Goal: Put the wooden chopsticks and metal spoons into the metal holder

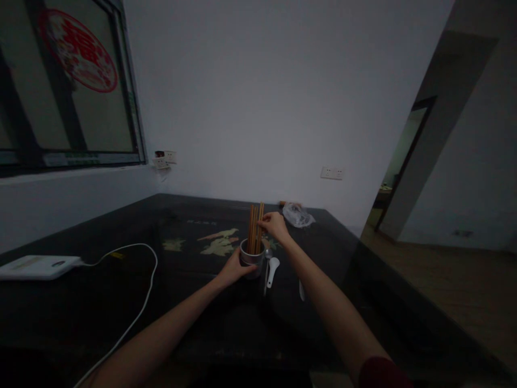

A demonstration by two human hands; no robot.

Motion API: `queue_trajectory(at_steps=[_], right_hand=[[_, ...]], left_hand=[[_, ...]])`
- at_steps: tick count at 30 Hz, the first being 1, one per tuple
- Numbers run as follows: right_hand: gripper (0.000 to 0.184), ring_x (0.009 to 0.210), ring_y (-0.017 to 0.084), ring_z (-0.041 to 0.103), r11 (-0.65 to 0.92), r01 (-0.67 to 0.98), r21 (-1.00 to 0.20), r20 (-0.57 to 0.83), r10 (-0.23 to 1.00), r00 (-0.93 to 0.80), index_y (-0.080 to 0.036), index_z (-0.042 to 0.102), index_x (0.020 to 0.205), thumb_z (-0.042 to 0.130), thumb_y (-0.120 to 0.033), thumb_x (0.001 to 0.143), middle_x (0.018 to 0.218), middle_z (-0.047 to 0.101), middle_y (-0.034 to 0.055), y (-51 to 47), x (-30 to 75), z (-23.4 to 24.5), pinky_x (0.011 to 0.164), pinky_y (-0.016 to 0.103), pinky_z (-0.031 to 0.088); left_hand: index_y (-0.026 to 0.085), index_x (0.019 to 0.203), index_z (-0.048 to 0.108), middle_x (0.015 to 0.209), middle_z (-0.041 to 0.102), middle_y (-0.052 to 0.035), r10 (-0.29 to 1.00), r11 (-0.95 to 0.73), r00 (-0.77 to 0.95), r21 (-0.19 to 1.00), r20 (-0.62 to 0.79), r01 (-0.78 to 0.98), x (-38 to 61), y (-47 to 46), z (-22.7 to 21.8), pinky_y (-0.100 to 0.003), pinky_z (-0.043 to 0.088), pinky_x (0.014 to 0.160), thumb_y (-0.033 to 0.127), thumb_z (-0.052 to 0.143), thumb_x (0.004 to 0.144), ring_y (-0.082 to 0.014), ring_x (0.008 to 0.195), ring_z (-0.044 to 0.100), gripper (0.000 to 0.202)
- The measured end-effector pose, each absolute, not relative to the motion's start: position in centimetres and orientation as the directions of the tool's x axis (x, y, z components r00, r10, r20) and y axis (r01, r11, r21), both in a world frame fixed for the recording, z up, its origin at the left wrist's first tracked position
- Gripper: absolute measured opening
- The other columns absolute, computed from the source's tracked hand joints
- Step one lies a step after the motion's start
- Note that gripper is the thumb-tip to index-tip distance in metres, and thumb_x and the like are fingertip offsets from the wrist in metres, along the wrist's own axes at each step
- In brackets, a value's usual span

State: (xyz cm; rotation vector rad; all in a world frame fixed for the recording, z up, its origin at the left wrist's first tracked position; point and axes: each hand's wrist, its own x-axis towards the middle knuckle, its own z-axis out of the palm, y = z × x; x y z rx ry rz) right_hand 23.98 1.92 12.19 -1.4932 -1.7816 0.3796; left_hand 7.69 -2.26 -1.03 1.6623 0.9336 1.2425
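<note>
A metal cup (252, 258) stands upright on the dark table, with several wooden chopsticks (253, 229) rising from it. My left hand (236, 268) is wrapped round the cup's near left side. Over the cup's right rim, my right hand (273, 225) pinches a chopstick (260, 230) whose lower end goes down into the cup. Just right of the cup lie a white soup spoon (273, 269) and a metal spoon (267, 264). Farther right, a white handle-like piece (301, 291) shows beside my right forearm, its other end hidden.
A dark table (194, 312) with a printed bird design reaches to the wall. A crumpled clear plastic bag (298, 215) lies at the back. On the left, a white flat device (40, 267) trails a white cable (151, 285) toward the near edge.
</note>
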Motion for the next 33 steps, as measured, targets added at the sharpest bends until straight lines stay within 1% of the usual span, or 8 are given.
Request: queue_trajectory(at_steps=[5,9,14,19,24,28,33], right_hand=[[0.009,0.062,0.014,0.068,0.220,0.725,-0.652,0.287,0.957,-0.033,-0.015,0.070,0.074,0.070,-0.024,0.073,0.066,0.072,0.0041,1.7,23.8,11.9,0.058,0.019,0.048],[0.011,0.064,0.015,0.069,0.218,0.735,-0.642,0.285,0.958,-0.035,-0.015,0.070,0.070,0.071,-0.026,0.073,0.063,0.071,0.0043,1.9,24.1,11.7,0.059,0.019,0.048],[0.015,0.060,0.015,0.068,0.226,0.701,-0.677,0.270,0.962,-0.049,-0.015,0.069,0.068,0.074,-0.029,0.071,0.062,0.071,0.0044,2.7,24.3,11.3,0.058,0.019,0.049],[0.021,0.055,0.014,0.067,0.227,0.641,-0.733,0.257,0.965,-0.049,-0.014,0.068,0.065,0.077,-0.032,0.068,0.059,0.069,0.0038,3.2,24.4,11.1,0.056,0.019,0.050],[0.018,0.053,0.013,0.066,0.242,0.653,-0.717,0.245,0.966,-0.089,-0.014,0.068,0.066,0.075,-0.029,0.070,0.057,0.068,0.0030,3.6,24.5,11.0,0.052,0.017,0.048],[0.015,0.053,0.013,0.066,0.229,0.692,-0.684,0.236,0.968,-0.087,-0.014,0.067,0.067,0.073,-0.026,0.072,0.058,0.069,0.0031,4.0,24.2,10.8,0.053,0.018,0.049],[0.012,0.054,0.014,0.067,0.222,0.690,-0.689,0.250,0.966,-0.061,-0.013,0.068,0.076,0.075,-0.021,0.070,0.062,0.070,0.0040,4.1,23.9,10.7,0.053,0.018,0.050]], left_hand=[[0.015,0.128,0.041,0.130,0.054,-0.0152,0.902,-0.376,0.254,0.925,0.350,0.062,7.7,-2.4,-0.9,-0.045,0.038,0.104,0.025,0.080,0.059,-0.0285,0.120,0.051,0.080],[0.014,0.128,0.040,0.129,0.054,-0.0166,0.899,-0.376,0.265,0.924,0.348,0.063,7.7,-2.6,-0.7,-0.046,0.038,0.104,0.025,0.079,0.061,-0.0286,0.120,0.051,0.078],[0.014,0.128,0.040,0.130,0.053,-0.0158,0.887,-0.402,0.268,0.914,0.375,0.054,7.7,-2.5,-0.7,-0.046,0.036,0.105,0.027,0.079,0.060,-0.0283,0.121,0.050,0.080],[0.015,0.127,0.042,0.129,0.055,-0.0146,0.903,-0.381,0.250,0.920,0.348,0.095,7.6,-2.4,-0.8,-0.046,0.038,0.104,0.027,0.079,0.059,-0.0289,0.120,0.051,0.079],[0.016,0.128,0.041,0.130,0.054,-0.0140,0.899,-0.390,0.254,0.916,0.357,0.091,7.6,-2.4,-1.0,-0.046,0.038,0.104,0.027,0.079,0.060,-0.0283,0.120,0.051,0.079],[0.016,0.128,0.042,0.129,0.054,-0.0140,0.899,-0.394,0.254,0.912,0.357,0.112,7.6,-2.4,-0.8,-0.046,0.037,0.105,0.028,0.079,0.059,-0.0285,0.121,0.050,0.079],[0.016,0.127,0.043,0.129,0.054,-0.0134,0.894,-0.409,0.251,0.904,0.371,0.123,7.6,-2.5,-0.6,-0.044,0.036,0.105,0.029,0.079,0.059,-0.0282,0.121,0.050,0.078]])
